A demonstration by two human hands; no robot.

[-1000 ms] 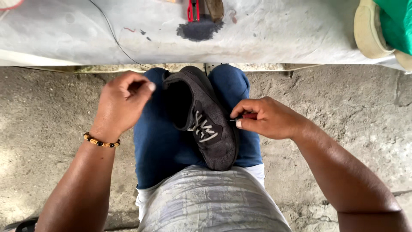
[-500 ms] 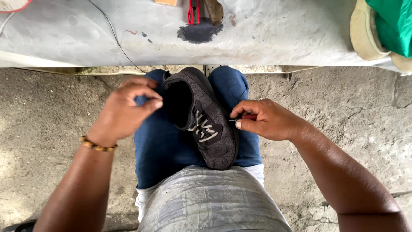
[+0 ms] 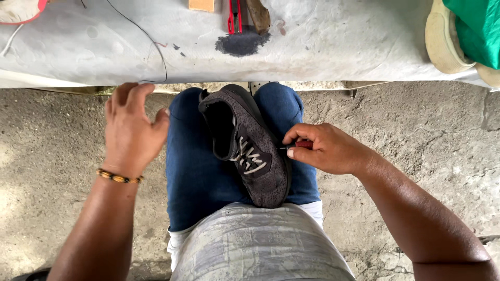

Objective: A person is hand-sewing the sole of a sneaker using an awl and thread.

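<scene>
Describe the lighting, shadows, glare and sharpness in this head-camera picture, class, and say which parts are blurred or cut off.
Head view: soft, even daylight with only faint shadows and no harsh glare, though the pale table cover looks bright; the dark shoe on the lap and the right hand are sharp; the left hand is slightly soft at the fingertips; the green cloth is cut off at the frame edge.

You're over a rough grey concrete floor (image 3: 427, 135), cracked & stained, in soft daylight. Ahead: low bench (image 3: 338, 47) w/ pale grey sheet, dark stain (image 3: 240, 44) near its front edge.
</scene>
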